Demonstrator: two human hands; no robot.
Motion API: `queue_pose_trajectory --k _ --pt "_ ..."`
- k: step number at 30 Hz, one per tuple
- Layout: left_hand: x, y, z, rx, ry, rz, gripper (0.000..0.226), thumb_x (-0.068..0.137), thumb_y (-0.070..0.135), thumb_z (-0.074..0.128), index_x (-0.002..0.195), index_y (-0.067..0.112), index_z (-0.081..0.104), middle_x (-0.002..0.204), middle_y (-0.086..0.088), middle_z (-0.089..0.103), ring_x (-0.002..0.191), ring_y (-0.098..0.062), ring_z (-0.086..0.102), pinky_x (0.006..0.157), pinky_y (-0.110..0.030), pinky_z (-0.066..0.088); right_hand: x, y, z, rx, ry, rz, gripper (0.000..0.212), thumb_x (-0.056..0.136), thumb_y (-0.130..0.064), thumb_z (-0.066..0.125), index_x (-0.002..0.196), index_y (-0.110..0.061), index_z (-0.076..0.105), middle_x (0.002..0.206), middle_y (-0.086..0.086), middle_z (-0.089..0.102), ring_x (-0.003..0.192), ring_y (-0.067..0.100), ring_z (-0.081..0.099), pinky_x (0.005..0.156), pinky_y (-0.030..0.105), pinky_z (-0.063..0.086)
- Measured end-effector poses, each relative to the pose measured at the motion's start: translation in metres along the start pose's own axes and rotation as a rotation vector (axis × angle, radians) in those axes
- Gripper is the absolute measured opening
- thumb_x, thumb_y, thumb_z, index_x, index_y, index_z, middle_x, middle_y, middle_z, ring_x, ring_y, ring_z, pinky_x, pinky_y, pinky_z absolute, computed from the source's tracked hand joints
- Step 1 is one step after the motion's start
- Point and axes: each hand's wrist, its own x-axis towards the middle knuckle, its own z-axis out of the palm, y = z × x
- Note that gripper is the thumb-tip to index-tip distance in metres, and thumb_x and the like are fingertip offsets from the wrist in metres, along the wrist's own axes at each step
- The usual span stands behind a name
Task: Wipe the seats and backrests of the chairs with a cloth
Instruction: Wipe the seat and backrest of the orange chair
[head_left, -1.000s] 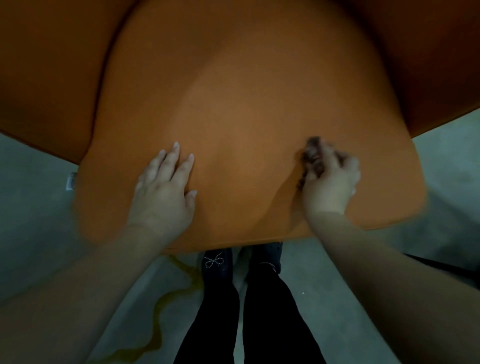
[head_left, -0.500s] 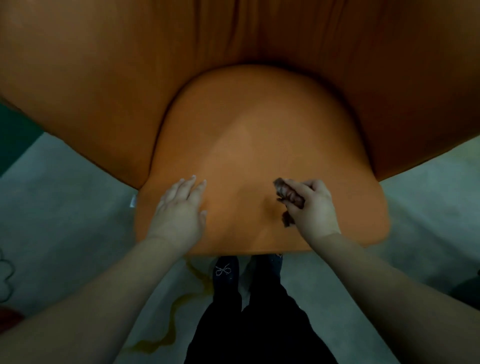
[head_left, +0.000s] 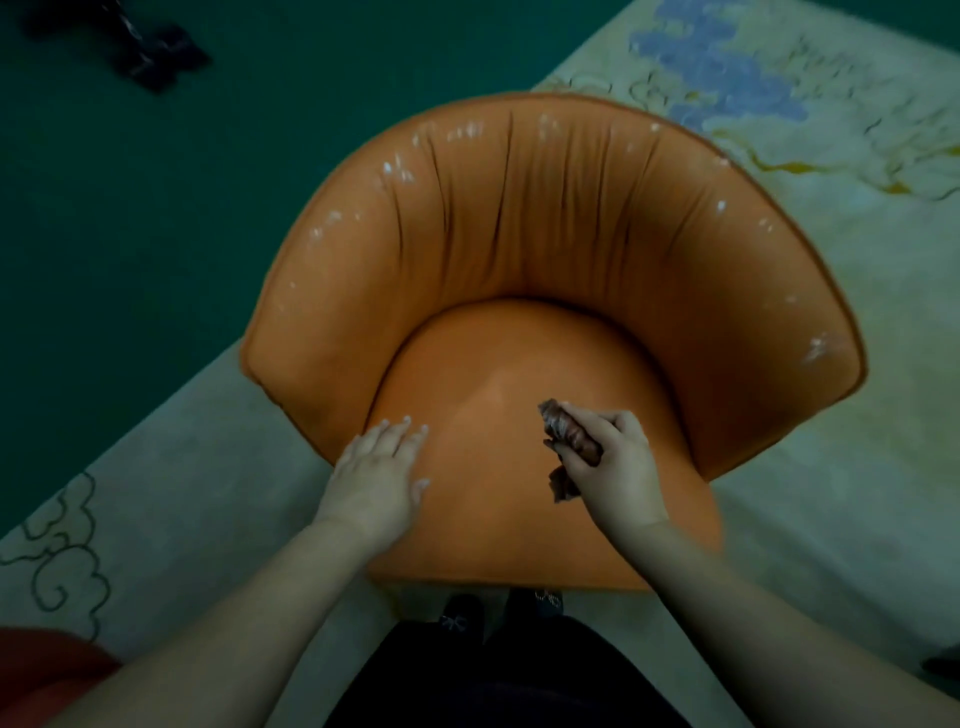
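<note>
The chair (head_left: 545, 249) is a warm orange all over, seat (head_left: 519, 467) and backrest (head_left: 519, 208) alike, with darker pleat lines running down the backrest and whitish scuffy flecks scattered along its top edge. The cloth (head_left: 569, 441) in my right hand (head_left: 613, 467) is dark brown, kinda reddish where it's bunched up. The rug (head_left: 831, 260) underneath is a pale grey-green with thin dark cloud-swirl outlines, a patch of blue-purple shapes and a bit of yellow squiggle. Beyond it the floor (head_left: 130, 208) is deep teal green. My trousers (head_left: 493, 675) are black, and there's something red (head_left: 41, 670) in the bottom left corner.
</note>
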Motion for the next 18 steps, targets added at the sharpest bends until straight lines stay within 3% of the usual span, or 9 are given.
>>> queue_pose_trajectory --k 6,10,14,18 --pt "-0.001 -0.013 -0.048 0.007 0.064 -0.03 0.063 0.098 0.044 0.041 0.153 0.028 0.015 0.16 0.004 0.012 0.147 -0.02 0.008 0.12 -0.039 0.009 0.01 -0.044 -0.018 0.012 -0.003 0.004 0.046 0.088 -0.016 0.072 0.132 -0.024 0.059 0.112 -0.002 0.044 0.088 0.036 0.063 0.079 0.04 0.056" --pt "-0.002 -0.044 -0.067 0.022 0.081 -0.009 0.063 0.099 0.043 0.04 0.154 0.027 0.013 0.161 0.004 0.01 0.147 -0.02 0.007 0.12 -0.039 0.008 0.012 -0.068 -0.001 -0.028 0.023 0.022 0.047 0.089 -0.018 0.072 0.134 -0.023 0.058 0.109 -0.001 0.045 0.089 0.023 0.059 0.083 0.032 0.054" --pt "0.003 -0.089 -0.085 0.031 0.091 0.045 0.064 0.098 0.042 0.042 0.154 0.027 0.014 0.161 0.004 0.009 0.147 -0.019 0.006 0.119 -0.037 0.006 0.015 -0.096 0.037 -0.021 0.066 0.046 0.047 0.089 -0.018 0.071 0.133 -0.025 0.057 0.105 -0.007 0.043 0.082 0.008 0.056 0.068 0.007 0.046" --pt "0.009 -0.142 -0.106 0.044 0.125 0.116 0.064 0.097 0.041 0.042 0.153 0.028 0.016 0.161 0.004 0.009 0.146 -0.02 0.009 0.118 -0.037 0.009 0.015 -0.134 0.081 0.027 0.146 0.094 0.045 0.088 -0.015 0.072 0.131 -0.022 0.06 0.099 -0.012 0.042 0.073 0.008 0.06 0.061 0.007 0.047"
